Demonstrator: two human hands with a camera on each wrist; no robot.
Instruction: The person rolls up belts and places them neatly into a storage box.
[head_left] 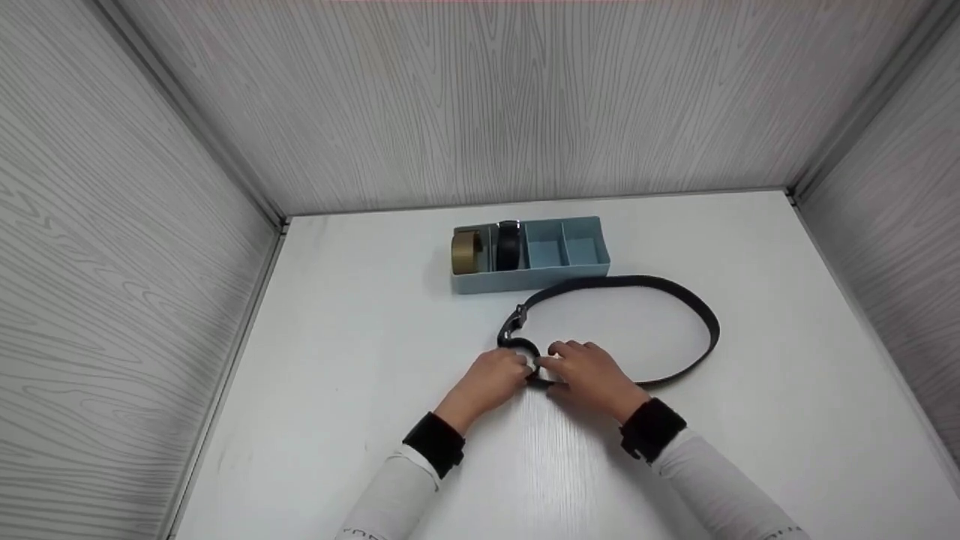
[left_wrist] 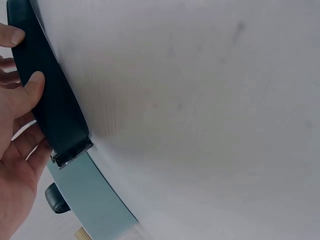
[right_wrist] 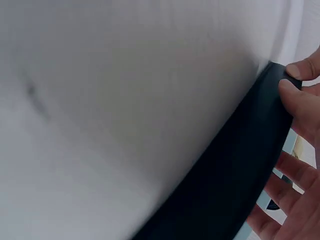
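A black belt (head_left: 701,306) stands on edge on the white table in a wide loop, with a smaller curl at its left end. Its metal buckle (left_wrist: 72,154) is near that curl, on the far side of the hands. My left hand (head_left: 495,376) pinches the belt at the curl, thumb pressed on the outer face in the left wrist view. Close beside it, my right hand (head_left: 590,377) holds the strap, its thumb (right_wrist: 295,97) lying on the near face. The two thumbs are almost touching. Fingers behind the strap are partly hidden.
Behind the belt stands a light blue divided box (head_left: 499,282). A rolled tan strap (head_left: 464,255) sits in its left compartment, and a rolled black belt (head_left: 508,247) in the one beside it. Grey wood-grain panels (head_left: 480,112) enclose the table at the back and sides.
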